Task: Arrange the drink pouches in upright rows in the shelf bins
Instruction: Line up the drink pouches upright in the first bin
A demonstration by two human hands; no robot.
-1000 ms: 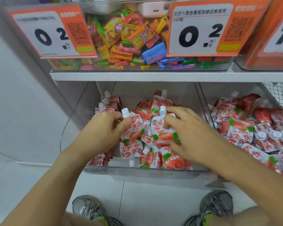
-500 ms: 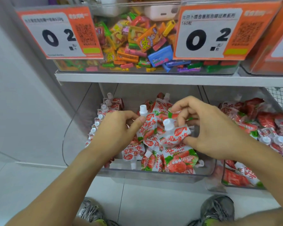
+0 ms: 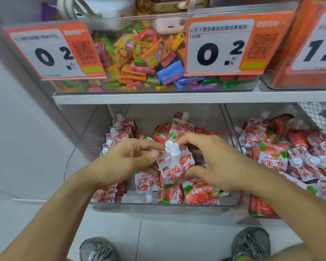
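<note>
Left hand (image 3: 128, 162) curled, thumb and fingers pinching the left edge of a pair of drink pouches (image 3: 174, 166) held upright, white spouts side by side at the top. Right hand (image 3: 211, 162) curled round the same pair from the right, index finger arched over the spouts, thumb pressed against the lower right corner. Held pair raised just above the loose pouches (image 3: 179, 193) heaped in the middle and right of the clear shelf bin (image 3: 158, 205). Upright row of pouches (image 3: 114, 136) along the left wall of that bin, spouts up, running from back to front. Further pouches at the back of the bin, tilted against one another. Neighbouring bin (image 3: 231, 125) just to the right, filled with a disordered pile of pouches (image 3: 282, 153), some flat, some spout-down. White shelf (image 3: 177, 97) above both bins, carrying a clear bin of mixed sweets (image 3: 143, 59) fronted by two orange price cards (image 3: 53, 51), each marked 0.2. Third orange card (image 3: 316, 44) at far right, partly cut off. Pale tiled floor (image 3: 36, 223) below, with two grey shoes (image 3: 250, 243) at the bottom edge.
</note>
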